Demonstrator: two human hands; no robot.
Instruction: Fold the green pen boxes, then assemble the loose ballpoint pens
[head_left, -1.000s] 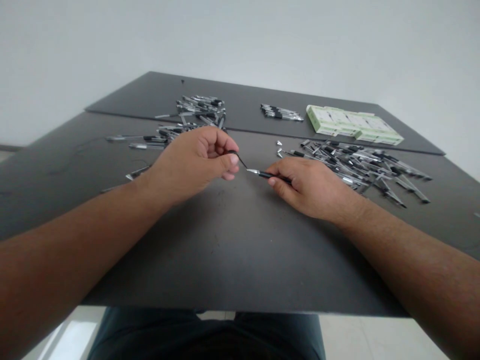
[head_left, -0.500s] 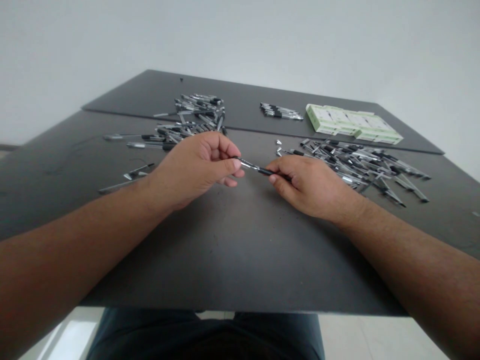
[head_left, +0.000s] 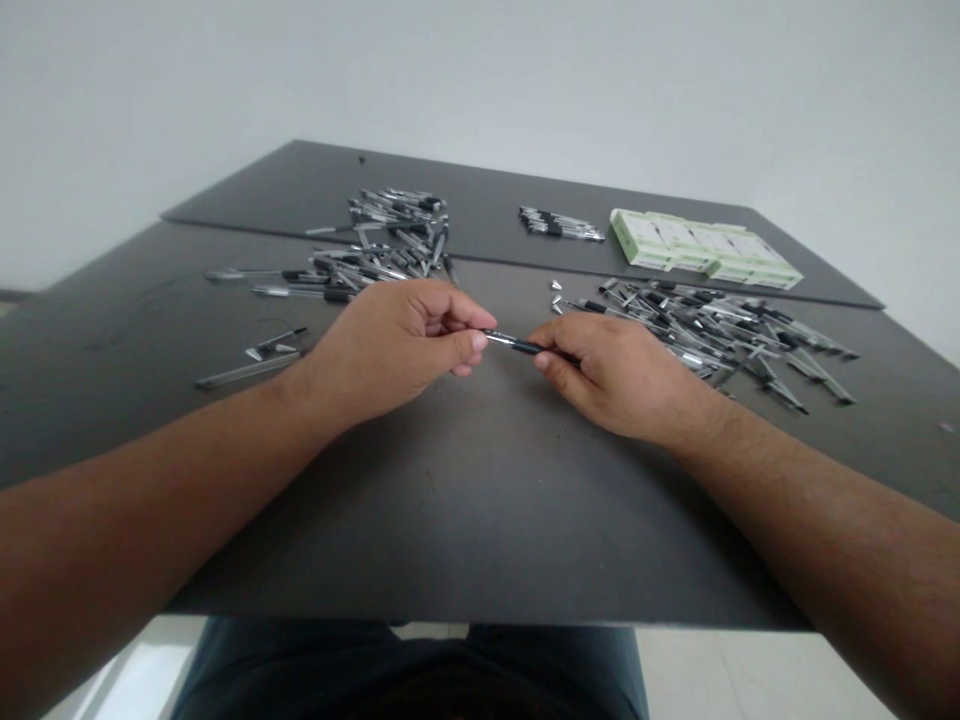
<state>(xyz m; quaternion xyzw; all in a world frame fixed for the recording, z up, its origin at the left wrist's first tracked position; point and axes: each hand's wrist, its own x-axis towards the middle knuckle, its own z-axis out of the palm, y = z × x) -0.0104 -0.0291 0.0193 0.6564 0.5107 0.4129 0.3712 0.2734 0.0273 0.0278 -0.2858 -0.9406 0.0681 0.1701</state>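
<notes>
A slim pen (head_left: 514, 342) with a black grip and a clear, shiny section is held level between my two hands above the middle of the table. My left hand (head_left: 412, 335) pinches its left end between thumb and forefinger. Closed around the black part at the other end is my right hand (head_left: 607, 370), whose fingers hide that tip. A pile of pens and pen parts (head_left: 720, 325) lies just beyond my right hand. Behind my left hand, another heap of pens (head_left: 367, 262) spreads over the table.
Green and white boxes (head_left: 705, 245) lie at the back right of the dark table (head_left: 480, 520). Left of them is a small row of pens (head_left: 561, 224). Small silver tips (head_left: 556, 286) sit near the right pile. Loose pen parts (head_left: 251, 370) lie by my left forearm.
My left hand has moved slightly right and down, closer to my right hand. Less of the pen shows between them. My right hand has hardly moved.
</notes>
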